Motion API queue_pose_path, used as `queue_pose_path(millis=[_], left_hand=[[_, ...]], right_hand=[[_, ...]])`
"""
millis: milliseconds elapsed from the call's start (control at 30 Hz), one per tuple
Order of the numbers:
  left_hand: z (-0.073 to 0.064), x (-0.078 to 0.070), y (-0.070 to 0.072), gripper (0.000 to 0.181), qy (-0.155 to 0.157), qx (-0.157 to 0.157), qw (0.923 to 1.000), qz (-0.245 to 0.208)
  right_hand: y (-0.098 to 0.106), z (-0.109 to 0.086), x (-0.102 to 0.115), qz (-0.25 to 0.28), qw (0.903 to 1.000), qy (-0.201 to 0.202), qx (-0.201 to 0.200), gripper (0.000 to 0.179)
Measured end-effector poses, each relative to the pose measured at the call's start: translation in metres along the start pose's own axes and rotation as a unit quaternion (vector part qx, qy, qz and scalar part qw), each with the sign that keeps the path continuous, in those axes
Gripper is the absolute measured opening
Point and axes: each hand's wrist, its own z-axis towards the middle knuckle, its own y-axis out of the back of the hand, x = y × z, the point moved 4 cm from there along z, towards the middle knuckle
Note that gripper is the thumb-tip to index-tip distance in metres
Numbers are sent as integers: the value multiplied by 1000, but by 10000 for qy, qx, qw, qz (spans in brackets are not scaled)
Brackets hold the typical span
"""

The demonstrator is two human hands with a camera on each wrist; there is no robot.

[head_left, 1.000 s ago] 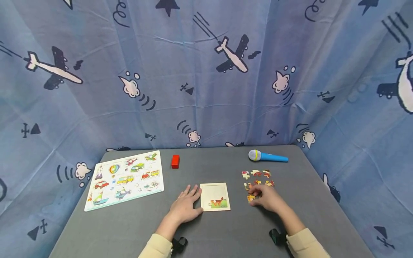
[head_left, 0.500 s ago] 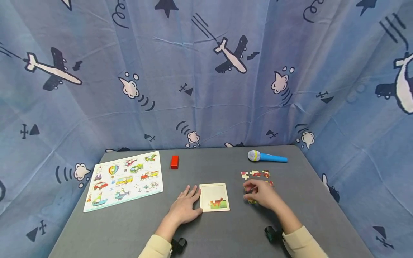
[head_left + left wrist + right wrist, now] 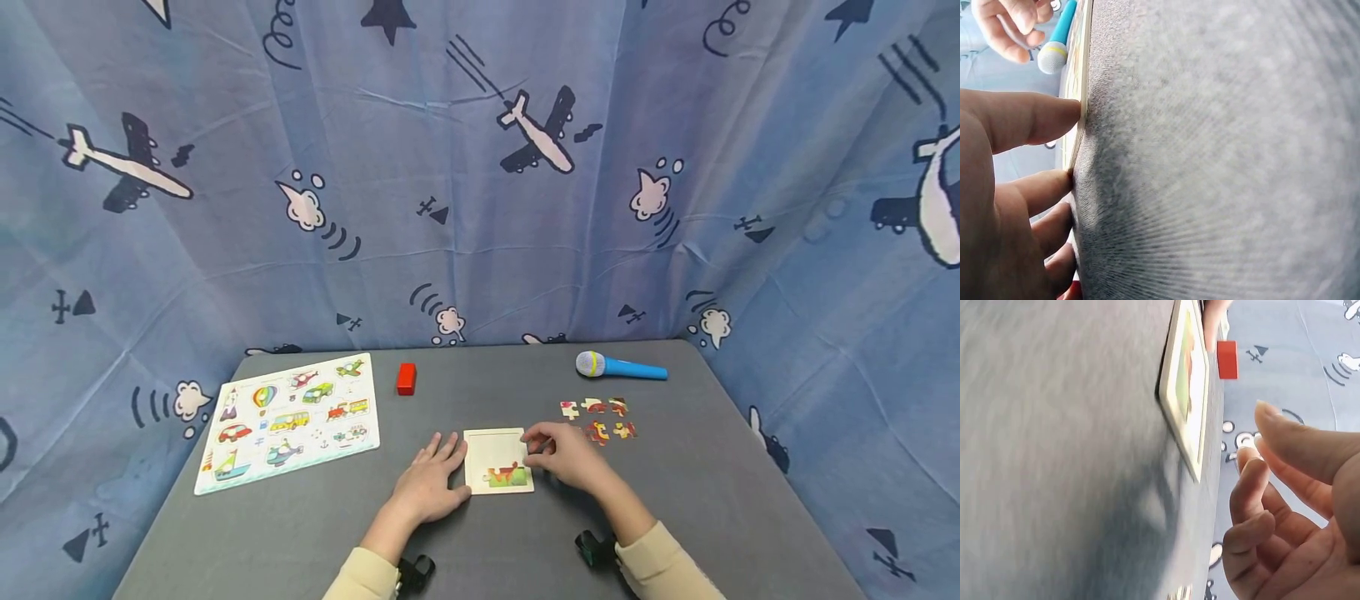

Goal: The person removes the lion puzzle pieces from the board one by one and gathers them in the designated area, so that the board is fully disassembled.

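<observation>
My left hand rests palm down on the table, fingers spread. Its fingertips and thumb touch the left edge of a square wooden puzzle tray. Joined puzzle pieces with a brown animal on green lie in the tray's lower right. My right hand hovers at the tray's right edge. In the right wrist view its fingers are loosely bent, apart from the thumb, and no piece shows between them. Several loose puzzle pieces lie beyond that hand, which partly covers the nearer ones.
A white vehicle picture board lies at the left. A red block stands behind the tray, and a blue toy microphone lies at the back right. A patterned blue curtain hangs behind the grey table.
My right hand was at the nearest loose pieces, fingertips on one, then lifted and moved left to the tray's right edge. My left hand has stayed put.
</observation>
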Motion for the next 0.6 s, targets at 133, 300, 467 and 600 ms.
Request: queue_pose_path(millis=[133, 300, 467, 600], left_hand=[[0, -2, 0, 72, 33, 7, 10000, 6], [1, -1, 0, 72, 82, -18, 10000, -3], [1, -2, 0, 71, 56, -25, 10000, -17], [0, -2, 1, 71, 47, -23, 10000, -9]], right_hand=[[-9, 2, 6, 123, 9999, 58, 101, 23], [-19, 4, 12, 94, 9993, 290, 198, 22], [-27, 6, 15, -160, 9991, 338, 207, 23], [-35, 9, 15, -319, 9989, 174, 281, 28]])
